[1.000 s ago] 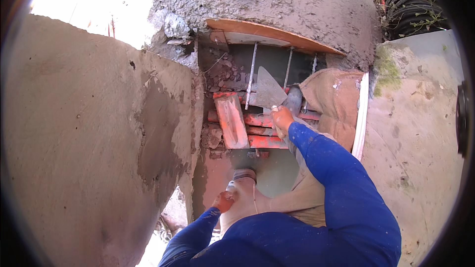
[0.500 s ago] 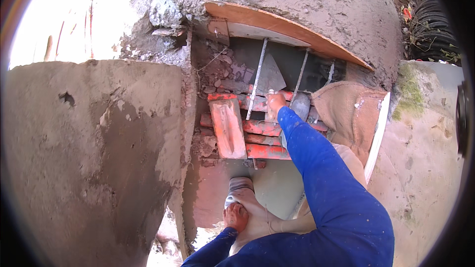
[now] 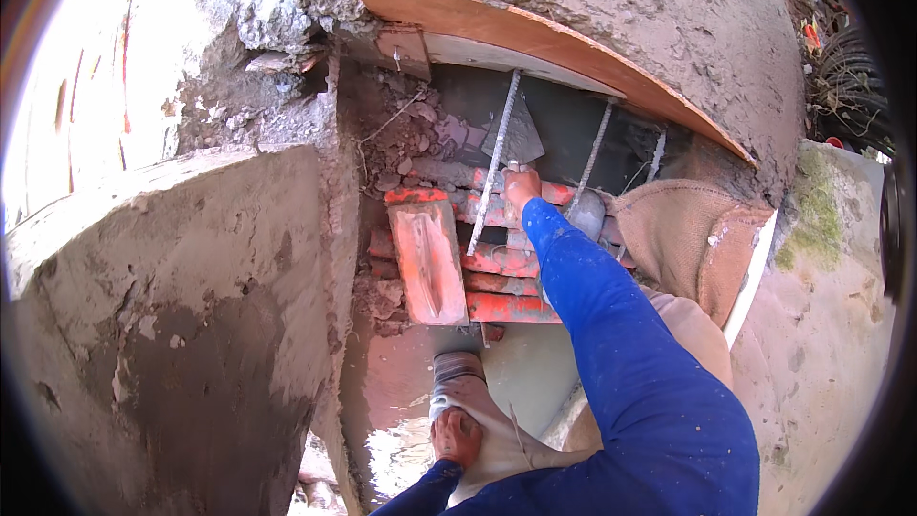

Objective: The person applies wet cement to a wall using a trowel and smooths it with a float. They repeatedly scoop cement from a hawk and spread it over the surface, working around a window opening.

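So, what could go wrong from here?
The trowel in the right hand might catch on the steel rod overlapping it in view. The left leg stands in murky water too cloudy to see through, so a slip or stumble is possible.

On the trowel (image 3: 522, 137) we see a flat grey blade of dull, smudged metal. The slanting rods (image 3: 494, 162) are ribbed metal with a dusty, matt coat. We take the grooved orange block (image 3: 428, 263) for fired clay, matt and chalky. The curved board (image 3: 573, 46) looks like wood, smooth-faced and ragged along its edge. We also see coarse brown woven sacking (image 3: 673, 234), a blue sleeve (image 3: 611, 306) of matt cloth speckled with dirt, a rough concrete wall (image 3: 181, 354) and glossy water (image 3: 535, 363).
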`<control>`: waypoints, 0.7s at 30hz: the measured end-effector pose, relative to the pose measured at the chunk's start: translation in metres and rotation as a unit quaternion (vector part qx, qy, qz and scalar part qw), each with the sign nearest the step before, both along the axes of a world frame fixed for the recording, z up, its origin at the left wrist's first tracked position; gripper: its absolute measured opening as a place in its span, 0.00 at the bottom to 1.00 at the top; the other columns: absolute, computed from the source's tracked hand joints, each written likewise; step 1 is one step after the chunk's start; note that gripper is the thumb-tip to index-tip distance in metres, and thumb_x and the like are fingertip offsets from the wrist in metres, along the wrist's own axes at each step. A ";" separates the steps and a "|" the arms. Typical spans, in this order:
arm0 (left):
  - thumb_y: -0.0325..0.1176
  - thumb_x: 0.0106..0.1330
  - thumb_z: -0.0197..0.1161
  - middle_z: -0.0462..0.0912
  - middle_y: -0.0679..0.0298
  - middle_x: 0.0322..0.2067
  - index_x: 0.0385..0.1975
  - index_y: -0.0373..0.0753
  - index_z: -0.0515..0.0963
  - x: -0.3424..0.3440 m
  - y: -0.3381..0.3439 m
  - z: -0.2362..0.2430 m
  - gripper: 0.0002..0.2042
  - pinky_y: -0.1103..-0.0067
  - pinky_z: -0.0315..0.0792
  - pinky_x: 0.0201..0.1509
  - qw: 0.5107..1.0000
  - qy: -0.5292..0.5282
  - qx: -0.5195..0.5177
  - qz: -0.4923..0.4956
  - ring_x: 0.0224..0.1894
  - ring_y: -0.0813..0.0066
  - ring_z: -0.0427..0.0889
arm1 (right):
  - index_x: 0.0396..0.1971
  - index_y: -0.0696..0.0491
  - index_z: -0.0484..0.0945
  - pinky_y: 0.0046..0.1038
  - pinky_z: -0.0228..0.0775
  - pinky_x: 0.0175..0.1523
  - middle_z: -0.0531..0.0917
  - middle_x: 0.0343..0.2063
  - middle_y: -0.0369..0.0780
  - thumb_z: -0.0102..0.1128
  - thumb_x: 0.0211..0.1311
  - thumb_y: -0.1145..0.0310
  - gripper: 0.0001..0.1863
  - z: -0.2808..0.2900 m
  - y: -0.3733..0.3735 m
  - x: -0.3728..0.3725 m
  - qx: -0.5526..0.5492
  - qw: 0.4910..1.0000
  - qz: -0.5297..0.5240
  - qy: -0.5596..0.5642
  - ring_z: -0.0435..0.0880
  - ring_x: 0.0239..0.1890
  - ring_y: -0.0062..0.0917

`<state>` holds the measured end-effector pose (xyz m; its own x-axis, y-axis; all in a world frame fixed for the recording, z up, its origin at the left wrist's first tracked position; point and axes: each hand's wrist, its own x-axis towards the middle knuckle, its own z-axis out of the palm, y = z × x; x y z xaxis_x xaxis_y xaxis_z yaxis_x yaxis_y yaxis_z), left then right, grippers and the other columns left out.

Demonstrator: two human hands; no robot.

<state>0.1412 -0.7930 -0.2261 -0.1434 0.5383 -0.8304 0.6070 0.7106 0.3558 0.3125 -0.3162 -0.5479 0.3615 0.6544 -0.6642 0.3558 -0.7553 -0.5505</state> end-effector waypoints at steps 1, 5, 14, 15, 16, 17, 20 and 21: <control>0.43 0.58 0.68 0.79 0.53 0.55 0.45 0.43 0.79 0.000 0.003 0.001 0.18 0.56 0.65 0.70 1.000 0.008 -0.011 0.005 0.62 0.47 0.75 | 0.43 0.59 0.85 0.45 0.79 0.52 0.89 0.42 0.56 0.64 0.62 0.62 0.17 0.006 0.005 -0.012 -0.027 0.999 0.025 0.003 0.89 0.46 0.51; 0.45 0.58 0.67 0.79 0.56 0.57 0.47 0.45 0.80 0.006 0.011 0.002 0.19 0.57 0.61 0.74 0.999 0.021 -0.041 0.018 0.64 0.50 0.73 | 0.41 0.61 0.86 0.45 0.80 0.56 0.89 0.44 0.56 0.60 0.63 0.61 0.18 0.015 0.022 -0.024 -0.081 0.990 0.098 -0.062 0.88 0.50 0.52; 0.43 0.57 0.69 0.79 0.55 0.56 0.44 0.43 0.79 0.011 0.016 -0.004 0.17 0.57 0.61 0.73 0.998 0.044 -0.035 0.035 0.63 0.50 0.74 | 0.39 0.59 0.84 0.45 0.79 0.57 0.89 0.44 0.54 0.60 0.65 0.58 0.17 -0.064 0.030 0.000 -0.022 0.997 0.062 -0.048 0.87 0.52 0.51; 0.43 0.57 0.69 0.79 0.55 0.57 0.44 0.43 0.79 0.011 0.016 -0.001 0.18 0.57 0.61 0.73 0.997 0.046 -0.038 0.040 0.64 0.50 0.74 | 0.40 0.59 0.84 0.44 0.79 0.57 0.89 0.45 0.54 0.61 0.65 0.58 0.18 -0.063 0.027 -0.007 -0.015 0.999 0.045 -0.022 0.87 0.53 0.50; 0.42 0.57 0.69 0.79 0.55 0.57 0.44 0.43 0.79 0.010 0.022 -0.001 0.18 0.57 0.61 0.73 0.998 0.031 -0.030 0.038 0.64 0.50 0.74 | 0.39 0.59 0.83 0.41 0.78 0.52 0.89 0.41 0.50 0.63 0.67 0.61 0.15 -0.073 0.028 0.008 0.048 0.996 0.058 -0.041 0.89 0.46 0.45; 0.42 0.57 0.69 0.79 0.55 0.58 0.45 0.43 0.79 0.009 0.025 -0.003 0.18 0.57 0.60 0.73 0.999 0.015 -0.021 0.035 0.64 0.50 0.74 | 0.39 0.59 0.82 0.40 0.78 0.51 0.89 0.39 0.48 0.64 0.67 0.63 0.13 -0.079 0.029 0.030 0.081 0.995 0.042 -0.029 0.88 0.43 0.42; 0.43 0.57 0.69 0.78 0.54 0.59 0.46 0.43 0.79 0.006 0.019 -0.001 0.19 0.56 0.60 0.74 0.999 0.017 -0.014 0.025 0.66 0.50 0.73 | 0.36 0.59 0.81 0.34 0.75 0.43 0.86 0.31 0.40 0.65 0.68 0.71 0.07 -0.060 0.003 0.003 0.130 0.991 -0.022 0.036 0.82 0.32 0.31; 0.43 0.57 0.69 0.78 0.54 0.59 0.47 0.43 0.79 0.005 0.017 -0.001 0.19 0.56 0.60 0.74 0.999 0.023 -0.010 0.028 0.66 0.50 0.73 | 0.37 0.60 0.81 0.35 0.75 0.43 0.86 0.31 0.40 0.66 0.68 0.70 0.08 -0.042 0.001 -0.007 0.125 0.992 -0.010 0.032 0.82 0.32 0.32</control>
